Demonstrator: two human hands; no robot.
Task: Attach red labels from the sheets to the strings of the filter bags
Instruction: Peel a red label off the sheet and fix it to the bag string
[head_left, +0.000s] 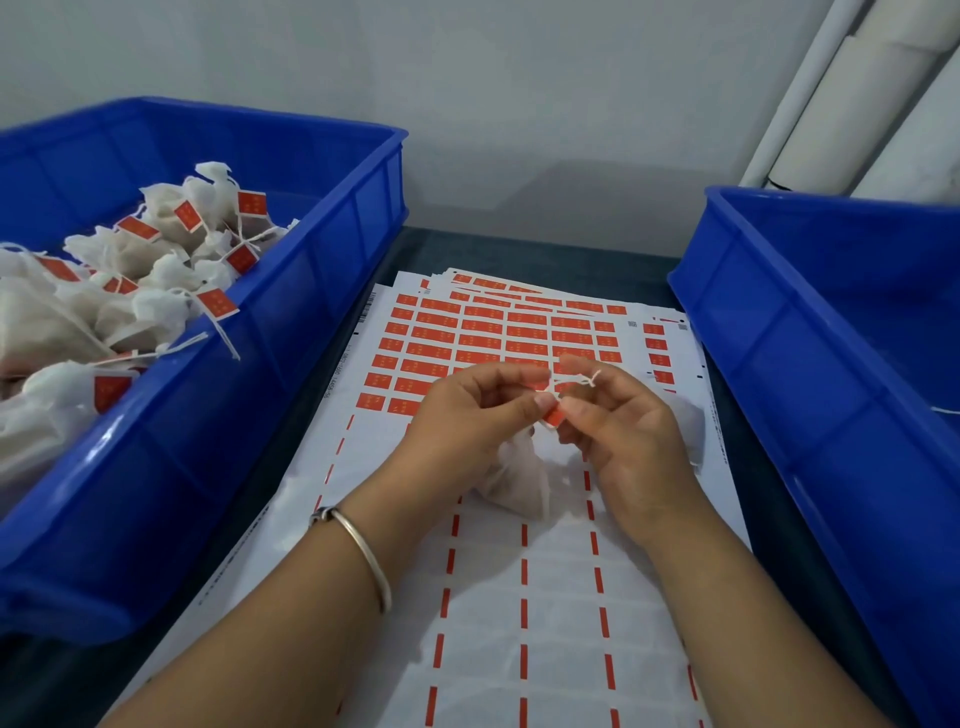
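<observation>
Left hand (470, 410) and right hand (618, 415) meet over the middle of the label sheets (519, 571), fingers curled, both pinching one small red label (554, 415) between thumb and fingertips. White string (582, 382) loops up out of the pinch and over the right hand's fingers; knotted end sticks up. Filter bag (514, 480) on that string lies on the sheet just below the hands, partly hidden by them. Silver bangle (363, 553) on the left wrist. Sheets are stacked and fanned: far half holds rows of red labels, near half is peeled down to bare backing with red dashes. Left blue crate (311, 291) holds a pile of bags with red labels on their strings. Right blue crate (810, 332) is mostly out of view, contents can't tell.
</observation>
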